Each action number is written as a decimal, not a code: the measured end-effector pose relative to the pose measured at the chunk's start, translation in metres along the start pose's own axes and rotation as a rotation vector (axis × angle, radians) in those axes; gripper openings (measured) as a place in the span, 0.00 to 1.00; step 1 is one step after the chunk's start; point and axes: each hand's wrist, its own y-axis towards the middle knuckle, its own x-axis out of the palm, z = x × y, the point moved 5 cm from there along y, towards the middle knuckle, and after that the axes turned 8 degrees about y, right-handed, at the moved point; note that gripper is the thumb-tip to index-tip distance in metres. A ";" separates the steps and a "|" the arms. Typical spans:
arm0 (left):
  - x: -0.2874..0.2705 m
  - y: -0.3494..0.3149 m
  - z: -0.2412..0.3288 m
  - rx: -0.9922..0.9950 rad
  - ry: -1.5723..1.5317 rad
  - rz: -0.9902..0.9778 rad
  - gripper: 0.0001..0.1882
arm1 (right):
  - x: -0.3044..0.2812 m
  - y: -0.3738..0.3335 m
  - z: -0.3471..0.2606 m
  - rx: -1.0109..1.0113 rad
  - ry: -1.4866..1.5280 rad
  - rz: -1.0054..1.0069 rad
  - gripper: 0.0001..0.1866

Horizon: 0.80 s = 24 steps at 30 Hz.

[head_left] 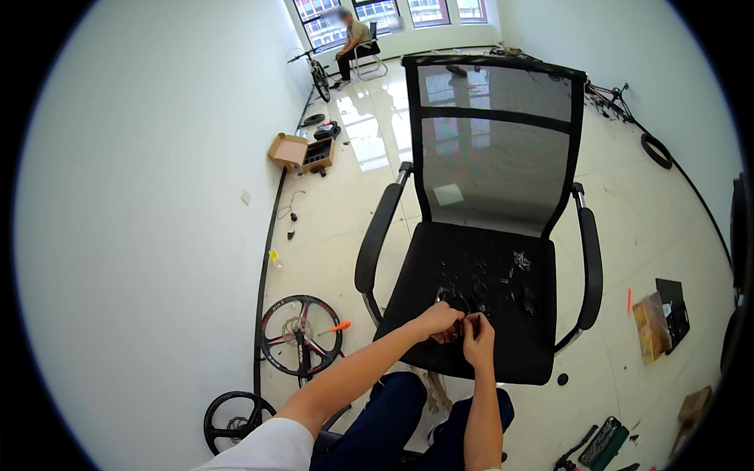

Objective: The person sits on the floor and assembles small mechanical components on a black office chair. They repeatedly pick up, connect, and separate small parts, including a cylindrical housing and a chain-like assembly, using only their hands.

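My left hand (441,320) and my right hand (478,336) meet over the front of a black chair seat (514,357). The left one is curled round a dark part whose kind I cannot make out. Fingertips of the right one are pinched close beside it; whatever they hold is too small to see. Just beyond my fingers lie black parts (480,294) on the seat. Farther right is another dark part (529,299), with a small cluster of silvery pieces (521,261) behind it. Several tiny loose bits are scattered toward the backrest.
The chair's mesh backrest (495,165) rises ahead between two armrests. Left on the floor are a spoked wheel (301,336), an orange-handled screwdriver (339,326) and an open cardboard box (318,155). A plastic bag (652,327) lies right. A seated person (355,39) is far off by a bicycle.
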 end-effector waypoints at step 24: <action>-0.092 -0.183 0.012 0.515 0.410 0.603 0.16 | -0.022 -0.006 0.026 0.472 0.517 0.096 0.06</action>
